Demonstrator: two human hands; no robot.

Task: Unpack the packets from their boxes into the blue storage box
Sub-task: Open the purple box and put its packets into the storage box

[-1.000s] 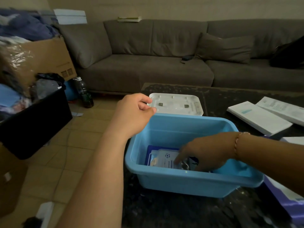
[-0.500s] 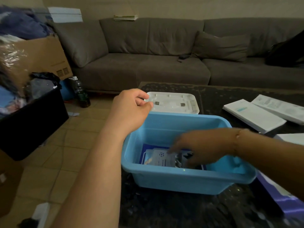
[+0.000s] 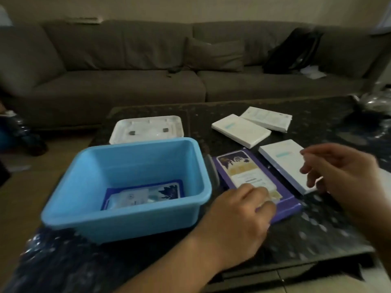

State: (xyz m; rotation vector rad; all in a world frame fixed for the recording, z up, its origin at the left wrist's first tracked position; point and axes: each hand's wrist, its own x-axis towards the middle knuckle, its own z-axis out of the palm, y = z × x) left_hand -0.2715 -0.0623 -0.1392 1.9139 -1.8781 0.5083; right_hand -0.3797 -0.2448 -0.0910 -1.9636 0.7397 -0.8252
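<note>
Three white boxes (image 3: 241, 130) lie on the dark table (image 3: 306, 235) in the right half of the frame, and one purple box (image 3: 284, 205) sits at centre right, just beside the blue storage box (image 3: 118, 218). Two packets (image 3: 138, 196) already lie flat on the storage box floor, at lower centre-left.

The left hand (image 3: 239, 216) rests on the near end of the purple box, fingers curled over the printed packet or panel on top; blur hides whether they pinch it. The right hand (image 3: 342, 176) hovers above the nearest white box (image 3: 283, 163), fingers spread and relaxed, holding nothing.

The step in hand appears to be emptying the purple box.

1. Steady the box frame with the right hand so it does not slide on the table.
2. Lift the packet by its near edge with the left hand.
3. Carry it over the adjacent rim and lay it flat on the stack.

The white lid (image 3: 146, 129) behind the storage box stays clear of this path.
</note>
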